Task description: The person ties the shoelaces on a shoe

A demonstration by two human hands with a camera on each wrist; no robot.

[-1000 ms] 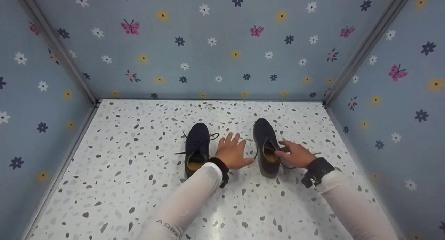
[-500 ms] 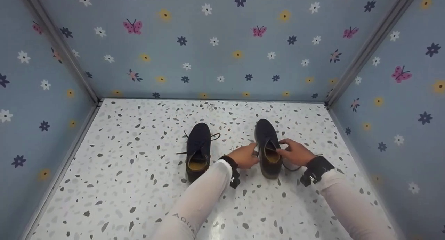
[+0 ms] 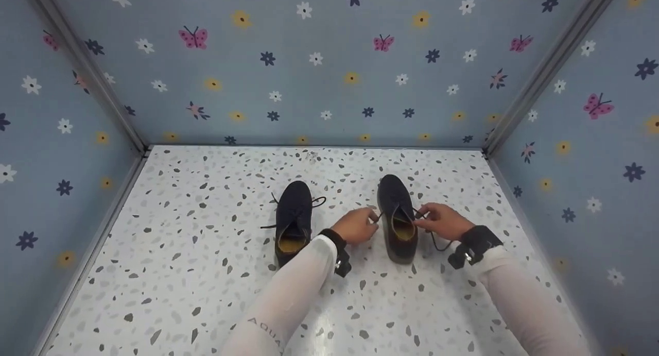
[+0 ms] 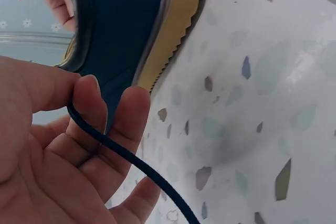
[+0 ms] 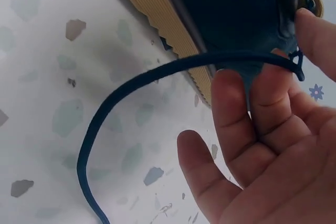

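Two dark lace-up shoes stand on the floor with their toes pointing away from me. Around the right-hand shoe (image 3: 393, 192) are both hands, one on each side. My left hand (image 3: 355, 226) pinches a shoelace (image 4: 137, 162) between thumb and forefinger, and its tail trails across the fingers. On the other side, my right hand (image 3: 444, 222) holds the other lace end (image 5: 178, 66) by the shoe's opening; a long loop hangs down from it. The left-hand shoe (image 3: 293, 201) sits untouched with its laces spread loose, its heel partly behind the left sleeve.
Speckled white floor (image 3: 206, 232) lies under the shoes. Blue panels with flowers and butterflies enclose it at the back (image 3: 329, 62), left (image 3: 41, 201) and right (image 3: 607, 191). Both wrists wear black straps with cameras.
My left hand has moved right from between the shoes to the right-hand shoe and taken hold of a lace. My right hand has lifted its lace slightly away from the shoe.
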